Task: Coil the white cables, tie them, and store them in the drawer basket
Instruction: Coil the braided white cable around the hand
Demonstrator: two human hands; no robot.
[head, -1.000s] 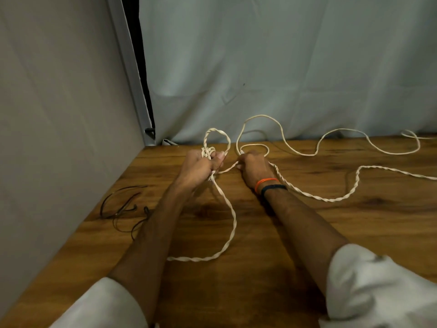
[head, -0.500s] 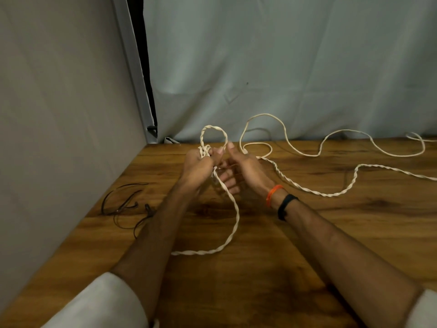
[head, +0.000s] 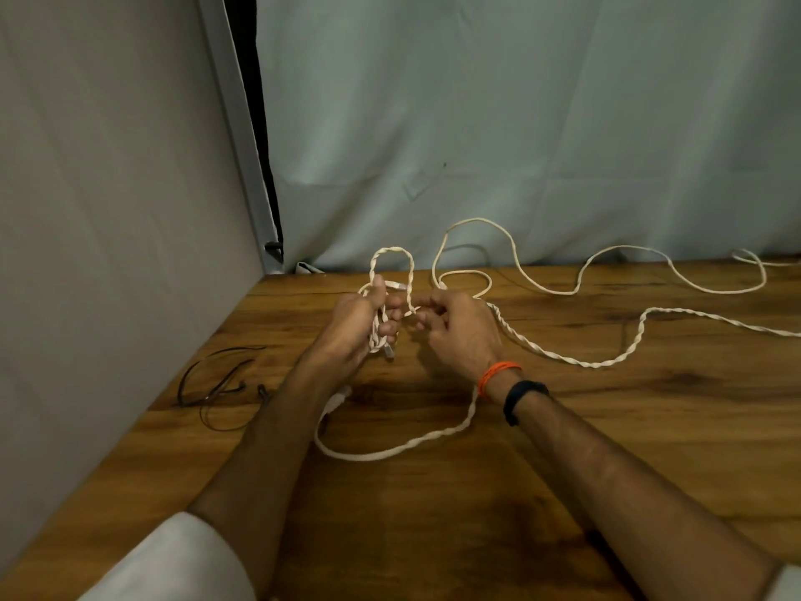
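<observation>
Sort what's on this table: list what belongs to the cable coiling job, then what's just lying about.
Job:
- white cables, twisted, strung across the wooden table
- left hand, gripping the small coil
- right hand, pinching the cable

Lying about:
- thin black wire, by the left wall

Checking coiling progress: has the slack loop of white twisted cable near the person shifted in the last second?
Yes. The white twisted cable loop slid rightward, away from the black wire.
</observation>
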